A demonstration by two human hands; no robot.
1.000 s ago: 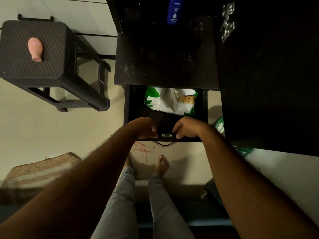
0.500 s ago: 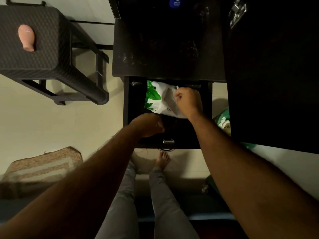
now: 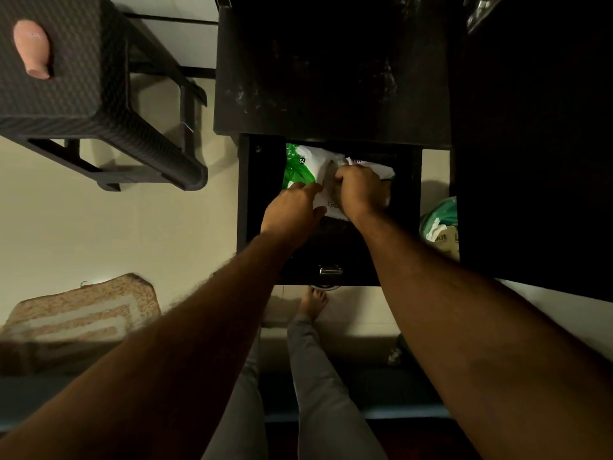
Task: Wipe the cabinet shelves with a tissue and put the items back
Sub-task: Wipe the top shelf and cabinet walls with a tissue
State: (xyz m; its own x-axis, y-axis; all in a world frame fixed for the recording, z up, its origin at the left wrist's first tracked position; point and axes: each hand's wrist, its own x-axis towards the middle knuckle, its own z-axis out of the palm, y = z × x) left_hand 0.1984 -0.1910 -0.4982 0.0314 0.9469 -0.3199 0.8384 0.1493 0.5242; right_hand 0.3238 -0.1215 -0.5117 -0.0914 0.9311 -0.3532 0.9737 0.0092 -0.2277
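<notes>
Both hands are down in the open drawer (image 3: 247,207). The right hand (image 3: 360,190) pinches the top of the green-and-white wipes pack (image 3: 300,169) at the drawer's back edge; the left hand (image 3: 292,210), fingers straight, presses the pack's near side.

Wipes pack (image 3: 300,167) half under hands.

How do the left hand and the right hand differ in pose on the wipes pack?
The left hand lies fairly flat with straight fingers on the wipes pack; the right hand has curled fingers pinching its top. The left hand sits nearer the drawer front, the right deeper inside. Both touch the pack.
</notes>
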